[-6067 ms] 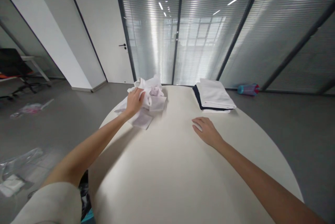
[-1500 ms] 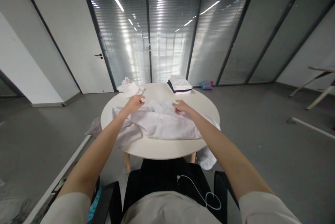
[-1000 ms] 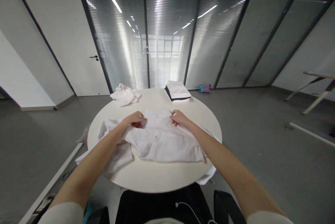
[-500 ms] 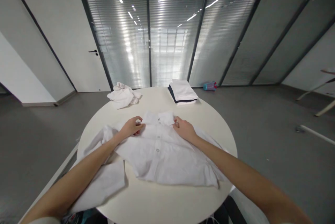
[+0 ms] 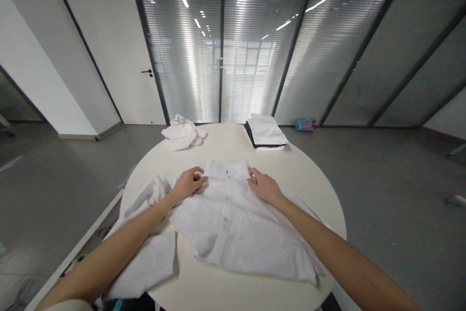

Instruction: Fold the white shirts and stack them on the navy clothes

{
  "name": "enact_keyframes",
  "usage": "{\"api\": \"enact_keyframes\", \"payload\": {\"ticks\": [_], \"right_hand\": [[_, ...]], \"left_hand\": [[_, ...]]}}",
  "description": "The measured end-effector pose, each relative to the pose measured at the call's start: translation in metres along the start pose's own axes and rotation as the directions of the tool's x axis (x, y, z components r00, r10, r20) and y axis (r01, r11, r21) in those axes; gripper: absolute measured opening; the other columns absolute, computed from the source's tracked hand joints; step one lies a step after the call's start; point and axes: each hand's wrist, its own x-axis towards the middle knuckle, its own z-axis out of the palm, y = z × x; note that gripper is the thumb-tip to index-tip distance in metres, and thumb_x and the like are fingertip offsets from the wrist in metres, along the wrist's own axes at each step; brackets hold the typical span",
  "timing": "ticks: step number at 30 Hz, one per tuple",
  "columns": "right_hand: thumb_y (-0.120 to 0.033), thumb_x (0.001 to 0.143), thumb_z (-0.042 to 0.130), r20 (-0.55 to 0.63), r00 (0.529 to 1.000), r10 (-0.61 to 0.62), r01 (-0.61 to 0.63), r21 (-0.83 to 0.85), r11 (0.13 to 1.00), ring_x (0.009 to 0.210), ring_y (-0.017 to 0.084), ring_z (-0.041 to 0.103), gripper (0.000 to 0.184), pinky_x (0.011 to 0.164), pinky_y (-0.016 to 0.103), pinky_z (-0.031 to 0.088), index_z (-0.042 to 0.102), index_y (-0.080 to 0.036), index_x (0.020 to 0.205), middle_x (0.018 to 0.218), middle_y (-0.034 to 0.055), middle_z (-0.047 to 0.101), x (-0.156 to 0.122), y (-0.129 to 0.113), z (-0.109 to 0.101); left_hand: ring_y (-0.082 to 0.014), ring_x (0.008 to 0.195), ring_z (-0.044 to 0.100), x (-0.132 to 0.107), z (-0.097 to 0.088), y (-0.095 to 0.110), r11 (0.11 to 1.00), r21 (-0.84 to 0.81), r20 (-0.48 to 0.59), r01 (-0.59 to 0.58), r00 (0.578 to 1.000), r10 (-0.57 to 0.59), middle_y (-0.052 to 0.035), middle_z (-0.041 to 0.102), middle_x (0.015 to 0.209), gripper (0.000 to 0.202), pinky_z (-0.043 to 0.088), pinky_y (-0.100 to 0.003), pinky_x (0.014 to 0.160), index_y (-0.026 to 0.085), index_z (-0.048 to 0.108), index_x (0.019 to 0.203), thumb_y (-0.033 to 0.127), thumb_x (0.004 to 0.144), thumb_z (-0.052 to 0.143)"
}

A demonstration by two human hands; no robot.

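A shirt sleeve (image 5: 143, 262) lies at far left, below the left hand (image 5: 188, 184) and running past the rim of the counter (image 5: 225, 141); that hand's fingers curl closed on the left end of the collar (image 5: 226, 170) of the white button-front shirt (image 5: 225, 233), and the right hand (image 5: 264, 187) pinches the right end likewise. An even pull from both hands should keep the placket straight. Bare counter lies ahead of the hands, short of the crumpled white cloth (image 5: 181, 133) and folded stack (image 5: 266, 130); the hem nears the rim at lower right.

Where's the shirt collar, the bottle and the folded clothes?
Shirt collar (image 5: 226, 170), head view, on its top flap.
Blue bottle (image 5: 305, 125), head view, on its middle.
Folded clothes (image 5: 265, 130), head view, on the top layer.
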Motion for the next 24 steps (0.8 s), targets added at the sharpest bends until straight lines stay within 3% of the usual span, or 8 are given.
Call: {"api": "enact_keyframes", "payload": {"ticks": [7, 17, 24], "right_hand": [[-0.029, 0.096, 0.052, -0.006, 1.0, -0.022, 0.022, 0.03, 0.999, 0.069, 0.018, 0.061, 0.016, 0.06, 0.026, 0.027, 0.059, -0.023, 0.11, 0.075, -0.0012, 0.068, -0.01, -0.001, 0.002], [-0.026, 0.094, 0.053, -0.004, 0.997, -0.08, 0.08, 0.065, 0.995, 0.067, 0.018, 0.059, 0.016, 0.059, 0.026, 0.029, 0.059, -0.023, 0.108, 0.073, -0.0014, 0.067, -0.004, 0.008, 0.009], [-0.03, 0.095, 0.054, -0.021, 0.995, -0.098, 0.1, 0.117, 0.988, 0.067, 0.017, 0.061, 0.022, 0.061, 0.025, 0.033, 0.064, -0.019, 0.112, 0.073, 0.001, 0.069, -0.003, 0.01, 0.004]], "left_hand": [[-0.0139, 0.047, 0.052, -0.01, 0.001, 0.007, 0.993, 0.119, -0.044, 0.016, 0.999, -0.011, 0.0045, 0.061, 0.054, 0.03, 0.037, -0.024, 0.052, 0.02, 0.063, 0.095, 0.048, 0.086, 0.055], [-0.0137, 0.048, 0.051, -0.011, 0.001, 0.003, 0.998, 0.069, -0.046, 0.013, 0.999, -0.01, 0.0051, 0.06, 0.054, 0.029, 0.035, -0.023, 0.051, 0.021, 0.065, 0.095, 0.047, 0.084, 0.059], [-0.0108, 0.04, 0.045, -0.009, -0.001, 0.002, 0.997, -0.078, 0.007, -0.03, 1.0, 0.031, 0.0062, 0.056, 0.052, 0.04, 0.034, -0.022, 0.044, 0.018, 0.059, 0.099, 0.054, 0.081, 0.062]]}}
